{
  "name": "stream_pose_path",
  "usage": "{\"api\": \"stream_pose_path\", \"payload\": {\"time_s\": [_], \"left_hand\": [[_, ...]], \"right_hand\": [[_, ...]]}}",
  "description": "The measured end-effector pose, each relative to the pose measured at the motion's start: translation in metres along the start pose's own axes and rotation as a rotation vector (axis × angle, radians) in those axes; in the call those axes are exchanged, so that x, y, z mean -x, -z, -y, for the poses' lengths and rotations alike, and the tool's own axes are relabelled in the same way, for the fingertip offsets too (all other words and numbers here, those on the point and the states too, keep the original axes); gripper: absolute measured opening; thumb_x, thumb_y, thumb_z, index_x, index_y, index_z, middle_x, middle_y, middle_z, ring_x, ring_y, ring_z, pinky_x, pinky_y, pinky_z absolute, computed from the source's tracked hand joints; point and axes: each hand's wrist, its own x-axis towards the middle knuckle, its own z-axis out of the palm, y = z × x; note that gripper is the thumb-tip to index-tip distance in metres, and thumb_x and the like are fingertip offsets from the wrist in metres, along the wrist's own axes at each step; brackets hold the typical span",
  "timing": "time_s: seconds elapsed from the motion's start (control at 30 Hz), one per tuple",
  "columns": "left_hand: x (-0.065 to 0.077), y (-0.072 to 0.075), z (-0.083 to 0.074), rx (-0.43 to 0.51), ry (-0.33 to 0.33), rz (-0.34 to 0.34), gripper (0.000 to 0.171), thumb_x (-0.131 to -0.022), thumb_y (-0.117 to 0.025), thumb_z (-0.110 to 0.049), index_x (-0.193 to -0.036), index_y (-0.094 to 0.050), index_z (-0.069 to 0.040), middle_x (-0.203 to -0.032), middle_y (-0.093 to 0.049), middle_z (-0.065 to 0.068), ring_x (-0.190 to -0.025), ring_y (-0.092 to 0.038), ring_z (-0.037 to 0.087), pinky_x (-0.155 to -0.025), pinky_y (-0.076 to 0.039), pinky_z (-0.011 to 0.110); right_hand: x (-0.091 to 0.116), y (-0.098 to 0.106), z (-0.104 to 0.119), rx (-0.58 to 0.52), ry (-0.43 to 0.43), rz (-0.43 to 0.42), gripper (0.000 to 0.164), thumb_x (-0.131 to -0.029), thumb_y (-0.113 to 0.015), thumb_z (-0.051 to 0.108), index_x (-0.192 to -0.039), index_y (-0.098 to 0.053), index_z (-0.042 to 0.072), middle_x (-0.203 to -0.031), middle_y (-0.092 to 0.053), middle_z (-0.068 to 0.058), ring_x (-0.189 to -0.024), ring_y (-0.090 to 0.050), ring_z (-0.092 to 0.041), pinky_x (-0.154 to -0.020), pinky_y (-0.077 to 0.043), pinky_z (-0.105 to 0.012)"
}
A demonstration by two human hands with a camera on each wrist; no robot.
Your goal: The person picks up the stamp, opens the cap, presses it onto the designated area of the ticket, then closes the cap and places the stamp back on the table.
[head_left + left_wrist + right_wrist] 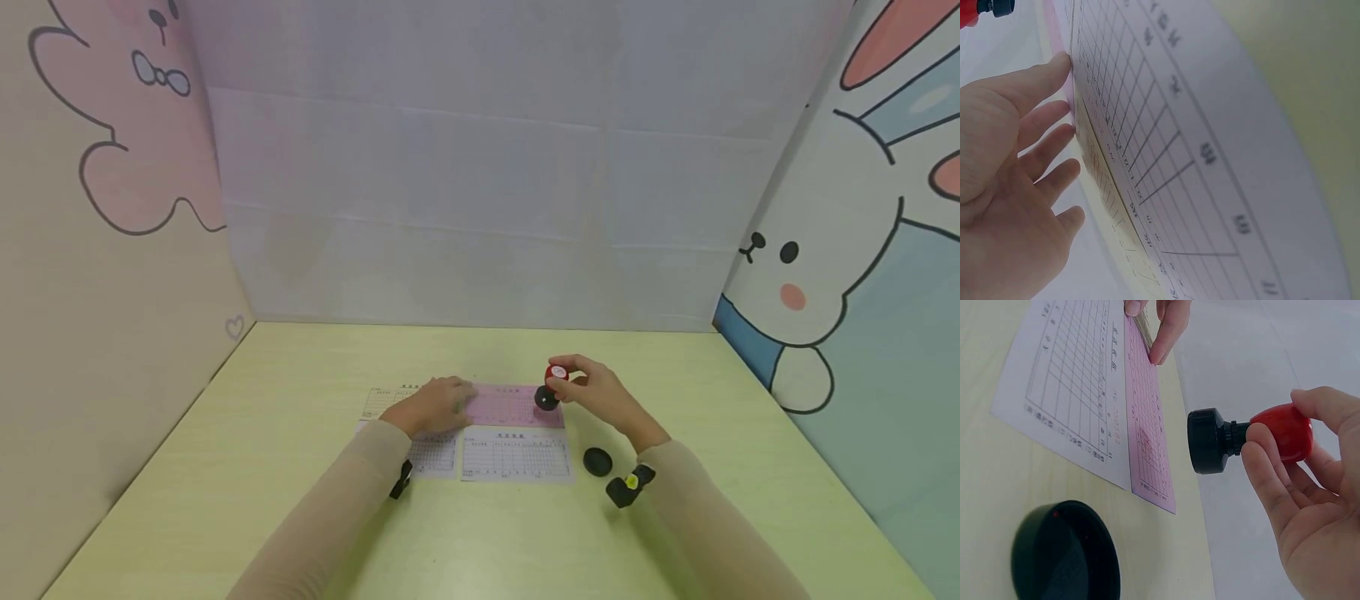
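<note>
My right hand (pixel 603 400) grips the red handle of a round stamp (pixel 1210 440), whose black base faces the papers. The stamp is held over the right end of a pink printed form (pixel 504 407); in the right wrist view it looks raised off the sheet. A faint reddish mark shows on that form. With fingers mostly extended, my left hand (pixel 437 407) rests on the pink form's left edge. A white form (pixel 517 457) lies nearer to me, below the pink one. Right of the papers sits a round black stamp cap (pixel 597 462), hollow side up.
A pale yellow form (pixel 377 405) and another white form (pixel 437 460) lie on the left, partly covered by my left hand and arm. The light wooden table (pixel 225 500) meets a white backdrop (pixel 480 208) behind and cartoon-painted walls at both sides.
</note>
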Motion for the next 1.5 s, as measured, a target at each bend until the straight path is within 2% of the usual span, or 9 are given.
{"api": "stream_pose_path", "payload": {"time_s": [0.33,0.57,0.77,0.93,1.13,1.37,1.5], "left_hand": [[-0.004,0.004,0.005,0.028,-0.011,-0.028,0.055,-0.099,-0.065,-0.026,-0.148,-0.048,-0.006,-0.156,-0.039,0.013,-0.145,-0.032,0.035,-0.121,-0.015,0.051],[-0.001,0.009,0.007,0.054,0.011,-0.048,0.053,-0.098,-0.066,-0.024,-0.148,-0.050,-0.010,-0.156,-0.040,0.012,-0.144,-0.033,0.037,-0.118,-0.024,0.055],[0.004,0.014,0.012,0.078,0.012,-0.051,0.052,-0.100,-0.065,-0.025,-0.148,-0.050,-0.012,-0.156,-0.039,0.011,-0.144,-0.031,0.037,-0.117,-0.026,0.055],[0.014,0.021,0.016,0.075,-0.018,-0.057,0.052,-0.100,-0.065,-0.023,-0.148,-0.050,-0.008,-0.155,-0.040,0.013,-0.144,-0.032,0.038,-0.117,-0.027,0.055],[0.033,0.028,0.027,0.064,-0.049,-0.064,0.050,-0.100,-0.065,-0.019,-0.145,-0.051,-0.003,-0.153,-0.042,0.018,-0.142,-0.034,0.042,-0.114,-0.030,0.057],[0.057,0.034,0.045,0.073,-0.028,-0.057,0.051,-0.100,-0.065,-0.020,-0.146,-0.050,-0.002,-0.153,-0.042,0.019,-0.142,-0.031,0.044,-0.114,-0.028,0.061],[0.069,0.035,0.056,0.066,-0.019,-0.062,0.050,-0.100,-0.064,-0.020,-0.145,-0.051,-0.002,-0.152,-0.043,0.020,-0.142,-0.032,0.044,-0.113,-0.029,0.060]], "right_hand": [[-0.001,0.000,0.000,-0.028,0.005,0.003,0.047,-0.096,-0.070,0.029,-0.136,-0.057,0.008,-0.111,-0.067,-0.012,-0.092,-0.069,-0.027,-0.093,-0.053,-0.041],[-0.003,-0.002,0.003,-0.048,0.019,0.011,0.046,-0.096,-0.070,0.027,-0.136,-0.058,0.007,-0.111,-0.067,-0.011,-0.093,-0.069,-0.028,-0.089,-0.055,-0.036],[-0.005,-0.006,0.004,-0.063,0.032,0.026,0.046,-0.096,-0.070,0.028,-0.136,-0.058,0.008,-0.112,-0.069,-0.011,-0.092,-0.069,-0.025,-0.091,-0.053,-0.039],[-0.007,-0.012,0.005,-0.052,0.051,0.054,0.046,-0.096,-0.070,0.029,-0.136,-0.058,0.009,-0.114,-0.069,-0.009,-0.093,-0.069,-0.023,-0.093,-0.052,-0.041],[-0.009,-0.020,0.011,-0.060,0.065,0.079,0.043,-0.097,-0.069,0.024,-0.135,-0.058,0.008,-0.115,-0.066,-0.010,-0.094,-0.068,-0.025,-0.087,-0.056,-0.040],[-0.012,-0.023,0.012,-0.062,0.091,0.090,0.044,-0.096,-0.070,0.030,-0.134,-0.059,0.012,-0.116,-0.064,-0.009,-0.095,-0.068,-0.024,-0.088,-0.055,-0.052],[-0.014,-0.026,0.014,-0.065,0.081,0.098,0.044,-0.095,-0.071,0.032,-0.134,-0.060,0.015,-0.117,-0.063,-0.006,-0.095,-0.067,-0.023,-0.088,-0.055,-0.053]]}}
